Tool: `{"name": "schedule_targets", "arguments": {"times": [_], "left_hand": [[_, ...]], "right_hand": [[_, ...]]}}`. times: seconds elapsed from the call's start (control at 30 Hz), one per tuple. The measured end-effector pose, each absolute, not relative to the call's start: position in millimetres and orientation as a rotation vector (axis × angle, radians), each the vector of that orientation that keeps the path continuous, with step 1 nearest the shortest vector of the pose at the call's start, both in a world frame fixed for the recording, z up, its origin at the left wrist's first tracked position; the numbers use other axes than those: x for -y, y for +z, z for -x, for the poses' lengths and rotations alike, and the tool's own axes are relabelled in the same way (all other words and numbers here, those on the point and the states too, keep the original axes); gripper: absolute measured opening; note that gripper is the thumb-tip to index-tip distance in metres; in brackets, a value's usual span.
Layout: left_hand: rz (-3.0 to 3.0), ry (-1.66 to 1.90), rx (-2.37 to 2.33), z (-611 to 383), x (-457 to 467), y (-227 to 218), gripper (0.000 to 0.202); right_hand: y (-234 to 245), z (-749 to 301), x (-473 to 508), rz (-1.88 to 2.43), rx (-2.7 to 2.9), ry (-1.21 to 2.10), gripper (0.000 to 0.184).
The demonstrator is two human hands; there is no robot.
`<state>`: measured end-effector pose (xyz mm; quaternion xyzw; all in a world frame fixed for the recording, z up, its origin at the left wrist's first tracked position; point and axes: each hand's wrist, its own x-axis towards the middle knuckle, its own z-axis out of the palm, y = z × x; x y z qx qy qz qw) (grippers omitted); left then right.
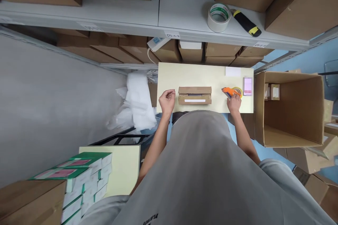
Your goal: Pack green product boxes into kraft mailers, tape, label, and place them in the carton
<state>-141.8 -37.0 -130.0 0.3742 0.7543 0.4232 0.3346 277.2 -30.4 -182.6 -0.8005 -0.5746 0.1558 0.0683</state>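
Observation:
A long, narrow cardboard box (195, 96) lies on the pale yellow table (169, 72) in front of me. A white label runs along its near side, and a gap shows along its top. Just left of the box is my left hand (167, 102), apart from it, with thumb and fingertips pinched together; whatever may be between them is too small to make out. On the right, my right hand (234, 104) has its fingers on an orange tape dispenser (230, 91) that carries a roll of yellowish tape.
A pink-screened phone (247, 86) and a white paper (232, 71) lie at the table's right. Beyond stands a large open carton (293, 109). White wrapping sheets (141, 100) hang at left. Overhead, a shelf (185, 10) bears a tape roll (218, 17) and a utility knife (246, 23).

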Motion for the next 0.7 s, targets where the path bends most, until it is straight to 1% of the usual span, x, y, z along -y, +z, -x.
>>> {"name": "schedule_targets", "arguments": {"times": [0.13, 0.2, 0.27, 0.4, 0.5, 0.6, 0.7], "left_hand": [[-1.382, 1.089, -1.877, 124.9, 26.0, -104.7, 0.018], [-1.531, 1.034, -1.822, 114.6, 23.3, -98.3, 0.017], [-1.612, 0.967, -1.760, 104.6, 23.7, -96.7, 0.018], [-1.627, 0.927, -1.683, 89.3, 31.3, -98.7, 0.020], [-1.592, 0.940, -1.653, 81.6, 37.3, -95.4, 0.016], [-1.556, 0.970, -1.603, 74.9, 40.9, -84.4, 0.012], [-1.510, 1.033, -1.497, 67.7, 42.8, -69.1, 0.017]], "right_hand": [[-197.8, -285.0, 21.5, 2.349, 1.633, 0.619, 0.044], [-199.6, -286.0, 16.7, 2.291, 1.595, 0.633, 0.038], [-197.5, -286.5, 13.8, 2.258, 1.567, 0.649, 0.036], [-185.1, -281.2, 14.4, 2.202, 1.435, 0.801, 0.044], [-169.0, -266.4, 18.2, 2.119, 1.404, 0.895, 0.050], [-142.8, -242.1, 20.8, 1.925, 1.404, 0.968, 0.056], [-107.7, -210.6, 19.6, 1.624, 1.403, 1.125, 0.067]]}}
